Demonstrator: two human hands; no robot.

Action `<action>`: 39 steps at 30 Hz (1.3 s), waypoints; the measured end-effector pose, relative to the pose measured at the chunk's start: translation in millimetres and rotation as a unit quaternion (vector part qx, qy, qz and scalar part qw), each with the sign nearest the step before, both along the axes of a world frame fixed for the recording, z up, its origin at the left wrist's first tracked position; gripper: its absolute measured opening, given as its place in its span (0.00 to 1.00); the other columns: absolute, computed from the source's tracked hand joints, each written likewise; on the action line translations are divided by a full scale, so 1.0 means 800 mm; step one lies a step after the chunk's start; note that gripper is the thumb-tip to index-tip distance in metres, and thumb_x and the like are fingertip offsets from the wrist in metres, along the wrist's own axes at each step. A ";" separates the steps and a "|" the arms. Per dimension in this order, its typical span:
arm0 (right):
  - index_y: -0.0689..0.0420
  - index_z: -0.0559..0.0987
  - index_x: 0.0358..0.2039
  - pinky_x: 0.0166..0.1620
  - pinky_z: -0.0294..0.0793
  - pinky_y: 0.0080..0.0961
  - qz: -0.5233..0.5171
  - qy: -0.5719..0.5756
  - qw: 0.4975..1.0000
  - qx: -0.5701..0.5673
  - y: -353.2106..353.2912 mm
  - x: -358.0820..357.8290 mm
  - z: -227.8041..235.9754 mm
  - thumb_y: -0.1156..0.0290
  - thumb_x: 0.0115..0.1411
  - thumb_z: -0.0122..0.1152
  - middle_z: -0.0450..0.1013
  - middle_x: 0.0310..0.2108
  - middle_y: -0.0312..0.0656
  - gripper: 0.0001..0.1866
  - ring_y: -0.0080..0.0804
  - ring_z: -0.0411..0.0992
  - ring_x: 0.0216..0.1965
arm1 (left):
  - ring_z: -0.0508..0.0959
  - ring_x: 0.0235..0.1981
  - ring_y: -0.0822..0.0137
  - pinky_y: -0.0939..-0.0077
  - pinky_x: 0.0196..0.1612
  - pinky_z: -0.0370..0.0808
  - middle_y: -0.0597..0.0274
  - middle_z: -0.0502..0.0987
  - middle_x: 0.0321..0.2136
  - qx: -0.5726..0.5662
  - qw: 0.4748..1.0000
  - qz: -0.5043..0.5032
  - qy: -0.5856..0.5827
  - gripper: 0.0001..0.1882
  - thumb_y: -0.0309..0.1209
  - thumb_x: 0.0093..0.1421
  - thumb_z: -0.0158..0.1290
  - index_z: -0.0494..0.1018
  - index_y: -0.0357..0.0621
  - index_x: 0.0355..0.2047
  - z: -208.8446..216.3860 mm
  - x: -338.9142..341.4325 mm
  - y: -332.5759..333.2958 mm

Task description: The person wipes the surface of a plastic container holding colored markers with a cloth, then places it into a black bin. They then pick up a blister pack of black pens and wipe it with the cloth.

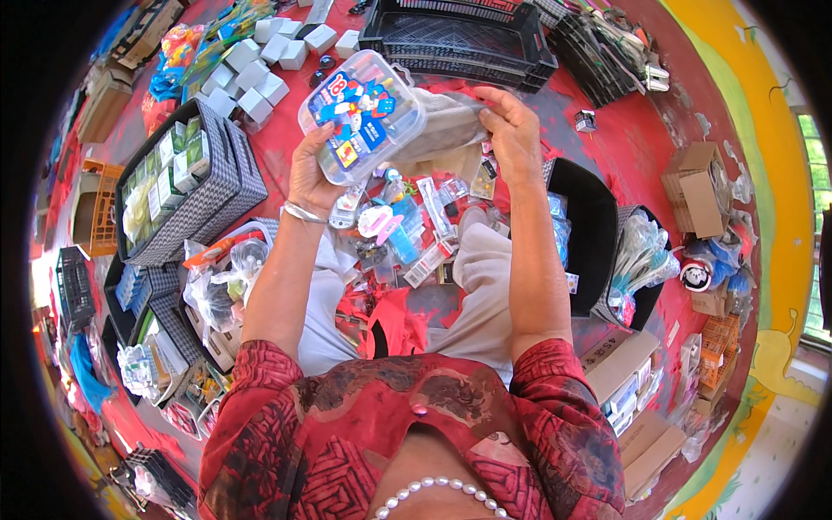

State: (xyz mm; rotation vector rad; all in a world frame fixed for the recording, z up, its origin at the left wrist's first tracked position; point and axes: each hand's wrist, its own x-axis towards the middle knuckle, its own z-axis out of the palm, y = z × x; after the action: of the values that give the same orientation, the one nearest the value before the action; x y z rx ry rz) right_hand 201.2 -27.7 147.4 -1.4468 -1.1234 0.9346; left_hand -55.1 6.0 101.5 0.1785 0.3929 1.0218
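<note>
A clear plastic carry case (381,108) with a blue cartoon label is in my left hand (314,173), tilted, its handle toward the far right. Through its walls show what look like coloured pens. The fingers of my right hand (513,130) pinch a thin greyish, sheer bag or cloth (455,123), stretched out beside the case. Whether that sheet touches the case's edge I cannot tell. Beneath both hands, between my legs, lies a heap of small packaged goods, among them a pink and blue plastic item (390,227).
Patterned baskets (230,186) full of packages stand at the left. White boxes (251,76) are piled at the far left, beside black crates (459,43). Black fabric bins (582,225) and a cardboard box (698,191) are on the right.
</note>
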 end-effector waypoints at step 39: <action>0.58 0.75 0.39 0.47 0.68 0.37 0.088 -0.153 0.952 0.249 -0.014 -0.087 0.039 0.71 0.50 0.60 0.72 0.41 0.44 0.15 0.41 0.71 0.43 | 0.75 0.43 0.60 0.60 0.50 0.71 0.56 0.75 0.42 -0.028 0.998 -0.055 0.014 0.19 0.31 0.54 0.53 0.67 0.40 0.45 -0.006 0.046 -0.025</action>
State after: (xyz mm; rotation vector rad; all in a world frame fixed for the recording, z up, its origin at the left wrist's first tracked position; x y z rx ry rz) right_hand 131.5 -38.8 178.4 -1.1028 -1.6063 0.4944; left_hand -17.9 -14.1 96.3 0.1620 0.4314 0.8991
